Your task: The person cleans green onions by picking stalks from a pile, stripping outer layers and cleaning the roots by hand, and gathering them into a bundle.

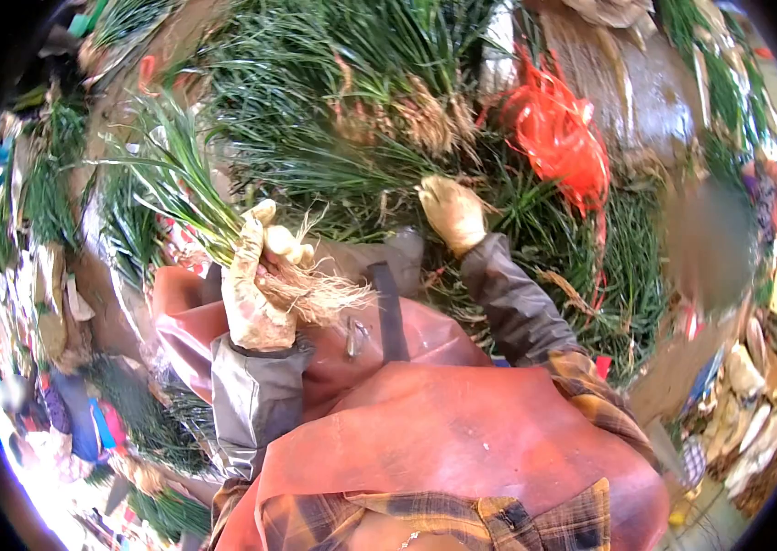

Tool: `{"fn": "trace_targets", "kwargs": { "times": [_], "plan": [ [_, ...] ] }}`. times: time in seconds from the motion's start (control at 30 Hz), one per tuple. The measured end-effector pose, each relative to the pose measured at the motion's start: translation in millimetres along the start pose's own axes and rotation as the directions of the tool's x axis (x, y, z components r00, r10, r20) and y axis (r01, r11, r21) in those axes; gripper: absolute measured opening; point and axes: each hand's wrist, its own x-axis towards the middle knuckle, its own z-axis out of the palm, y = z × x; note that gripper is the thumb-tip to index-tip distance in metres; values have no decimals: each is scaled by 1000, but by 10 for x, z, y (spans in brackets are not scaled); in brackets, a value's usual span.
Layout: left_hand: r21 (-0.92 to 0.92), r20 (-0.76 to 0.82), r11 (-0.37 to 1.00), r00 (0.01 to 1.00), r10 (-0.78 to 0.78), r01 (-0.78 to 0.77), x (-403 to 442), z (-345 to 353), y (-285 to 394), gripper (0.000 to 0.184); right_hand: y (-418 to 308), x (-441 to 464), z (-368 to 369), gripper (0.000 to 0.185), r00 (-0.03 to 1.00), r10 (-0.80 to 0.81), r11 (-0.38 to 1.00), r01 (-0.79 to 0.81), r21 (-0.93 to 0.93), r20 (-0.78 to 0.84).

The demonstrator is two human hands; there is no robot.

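The spring onion heap (315, 73) spreads widest before me, dark and glossy, past the near edge of my red apron (462, 441). A tangle of red plastic twine (549, 138) lies on its right side. The small bunch of spring onions (191, 188) is in my left hand (258, 286), ahead of the apron's left side, leaves fanning away from me and roots hanging toward my middle. It should be light, I judge: limber at the leaf ends, firmer toward the base, likely slick if damp (the leaves do shine). Leaves that thin would crease under a hard squeeze, so the place to hold is low, just above the roots, where my left hand is clamped. The pale, stringy roots (319, 292) look soft and prone to snagging.

As for what I can't see, the round border of the view cuts off the piles at both sides, and a grey blur (709, 243) covers part of the right. My left hand hides the lower stalks, so I can't count them. My right hand (452, 216), near the heap's close edge, shows its back; its fingers seem curled under, and whether they grip anything I can't make out.
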Motion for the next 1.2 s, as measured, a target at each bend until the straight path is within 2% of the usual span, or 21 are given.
{"fn": "trace_targets", "kwargs": {
  "times": [0.03, 0.13, 0.17, 0.23, 0.27, 0.3, 0.43, 0.47, 0.53, 0.6, 0.63, 0.67, 0.73, 0.77, 0.87, 0.93, 0.97, 1.07, 1.1, 1.17, 1.2],
  "plan": [
    [-15, 25, 998, 998, 58, -58, 11, -24, 3, 31, -76, 207, 201, 45, 990, -114, 993, 112, -32, -83],
    [-304, 177, 950, 976, 128, -70, 13, -116, -1, 34, -413, 562, 569, 96, 960, 211, 878, -105, -466, 182],
    [-261, 124, 959, 981, 148, -112, -18, -62, 17, 40, -224, 609, 916, 72, 992, 88, 828, -22, -561, 92],
    [-227, 87, 966, 986, 142, -119, -20, -40, 35, 44, -229, 998, 998, 42, 878, 225, 843, 41, -536, 422],
    [-198, 46, 973, 991, 126, -115, -12, -12, 53, 47, -296, 1072, 880, 18, 891, 247, 870, -30, -493, 382],
    [-194, 6, 974, 993, 120, -117, 12, -17, 47, 49, -361, 1173, 619, 21, 828, 291, 950, -193, -244, 479],
    [-186, -37, 976, 993, 109, -114, 131, -36, 19, 42, -208, 1487, 56, 32, 945, 284, 915, -317, 250, 160],
    [-148, -58, 985, 995, 79, -87, 151, 22, 28, 40, 203, 1697, 128, 38, 990, -134, 865, 92, 494, 51],
    [-76, -104, 997, 995, 8, -16, 176, 233, 66, 37, 257, 1954, -201, 52, 871, -435, 887, 370, 277, 227],
    [-87, -72, 995, 996, -58, 52, 233, 185, 41, 40, 249, 2291, -371, 66, 956, 175, 984, -178, -9, 235],
    [-135, -21, 988, 996, -83, 80, 250, 175, 31, 41, 376, 2235, -347, 54, 992, 40, 979, -63, -194, -116],
    [-109, -79, 992, 994, -71, 62, 245, 182, 15, 42, 492, 2220, -430, 53, 983, 26, 990, -50, -132, -183],
    [-71, -37, 996, 998, -51, 48, 256, 154, 19, 45, 570, 2055, -532, 45, 941, 314, 724, -150, 673, -128],
    [-22, 0, 999, 999, -35, 35, 262, 115, 10, 46, 889, 1991, -460, 37, 986, 14, 990, -37, -136, -168],
    [-38, -16, 998, 999, -48, 47, 243, 174, -2, 48, 2570, 1790, 624, 23, 931, 15, 982, 55, 181, -365],
    [-6, -31, 998, 997, -64, 64, 256, 168, -24, 49, 1510, 1350, 317, 16, 924, -14, 980, 88, 176, -383],
    [-2, -29, 998, 997, -65, 65, 265, 181, -32, 49, 853, 1330, 45, 16, 921, -139, 935, 1, -354, -363],
    [52, -73, 991, 990, -117, 121, 251, 239, -67, 43, 541, 1494, 15, 25, 946, 321, 944, -323, -70, -39],
    [106, -110, 984, 986, -129, 140, 219, 315, -28, 41, 594, 1593, 34, 25, 945, 327, 931, -325, -167, -22],
    [53, -91, 988, 986, -141, 147, 240, 276, -46, 42, 304, 1611, -230, 25, 936, 226, 974, -212, 80, -271],
    [63, -123, 987, 983, -138, 146, 245, 308, -44, 42, 162, 1579, -390, 25, 919, 45, 992, -86, -89, -391]
  ]
}}
